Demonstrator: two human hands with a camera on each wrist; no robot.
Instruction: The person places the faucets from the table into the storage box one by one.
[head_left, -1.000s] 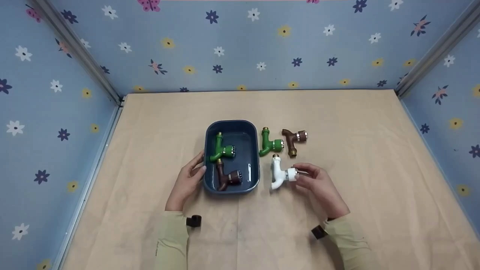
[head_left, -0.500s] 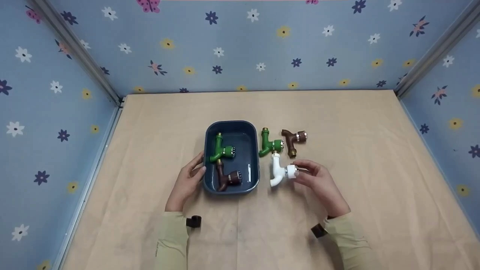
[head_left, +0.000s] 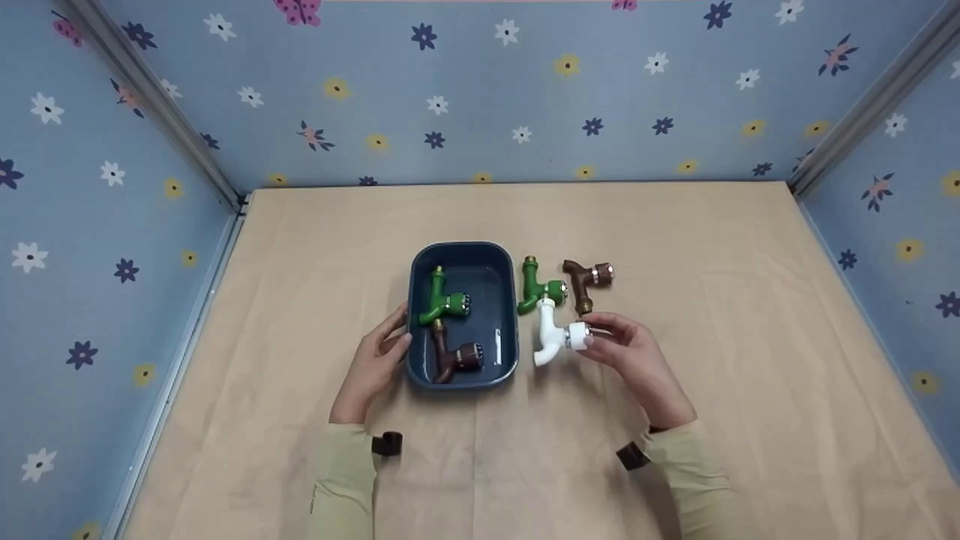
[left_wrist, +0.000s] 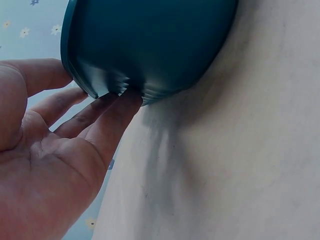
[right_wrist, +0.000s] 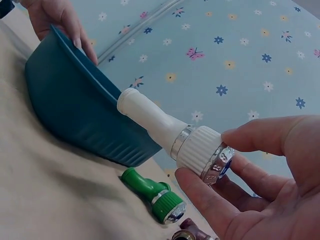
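My right hand [head_left: 634,360] pinches the ribbed knob of a white tap [head_left: 550,334] between thumb and fingers, to the right of a dark blue plastic basin [head_left: 464,386]. In the right wrist view the white tap [right_wrist: 155,117] is held up off the table, its spout toward the basin [right_wrist: 75,110]. My left hand [head_left: 377,367] rests against the basin's left side; in the left wrist view its fairly straight fingers [left_wrist: 117,117] touch the outer wall and the thumb is at the rim. Inside the basin lie a green tap [head_left: 437,296] and a dark brown tap [head_left: 448,352].
Another green tap [head_left: 532,285] lies just right of the basin, partly overlapped by the white tap in the head view. Beside it is another brown tap [head_left: 580,285]. The table has a beige cover [head_left: 712,300], and flowered blue panels [head_left: 480,90] enclose the back and sides.
My right hand has moved the white tap slightly away from me and to the left, so it now overlaps the loose green tap in view. The left hand and basin have stayed put.
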